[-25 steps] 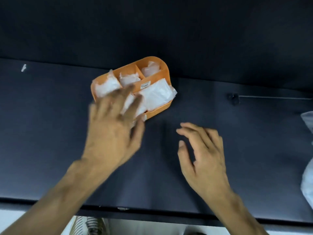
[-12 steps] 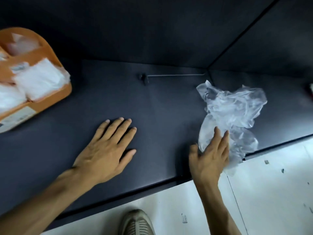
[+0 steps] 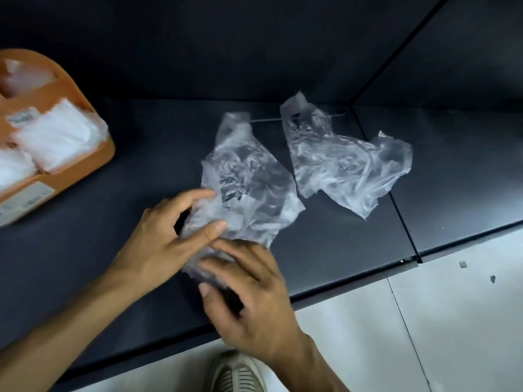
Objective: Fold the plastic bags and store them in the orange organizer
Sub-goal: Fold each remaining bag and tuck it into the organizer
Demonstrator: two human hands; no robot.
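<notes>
A crumpled clear plastic bag (image 3: 249, 176) lies on the dark table in the middle of the view. My left hand (image 3: 169, 236) pinches its near left edge between thumb and fingers. My right hand (image 3: 252, 301) holds the bag's near corner with curled fingers, just below the left hand. A second clear plastic bag (image 3: 345, 159) lies loose to the right, apart from both hands. The orange organizer (image 3: 82, 108) stands at the far left, partly cut off, with several folded white bags (image 3: 53, 137) in its compartments.
The dark table (image 3: 141, 165) ends in a front edge running from lower left to upper right, with a seam (image 3: 402, 222) on the right. Beyond it is pale floor (image 3: 424, 321) and my shoe (image 3: 235, 372). A dark wall rises behind.
One bag has been drawn left off the heap to the middle of the table. Both hands left the bare table and the heap and now hold that bag.
</notes>
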